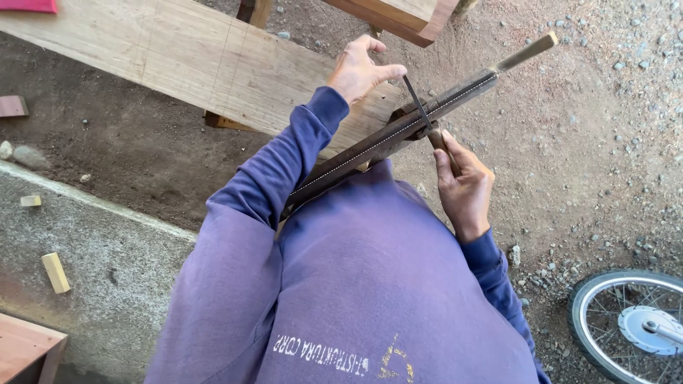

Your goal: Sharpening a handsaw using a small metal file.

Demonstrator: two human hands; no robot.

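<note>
The saw blade [388,139], a long dark strip with a line of small teeth along one edge, is lying slantwise across the end of the wide wooden plank [192,60], its far end with a pale handle reaching out over the gravel. The right hand [464,186] is closing around the wooden handle of a thin file [418,103], just beside the blade on the near side, and the file is crossing the blade at a steep angle. The left hand [359,71] is pinching the file's far tip between thumb and fingers, just beyond the blade and over the plank. Both purple sleeves are framing the blade. Past the blade's far end, another timber block [405,18] is sitting on the ground. Well to the right of the blade, a spoked wheel [629,323] is resting on the gravel. Well to the left, a small wood offcut [55,272] is lying on a concrete slab [107,256].
</note>
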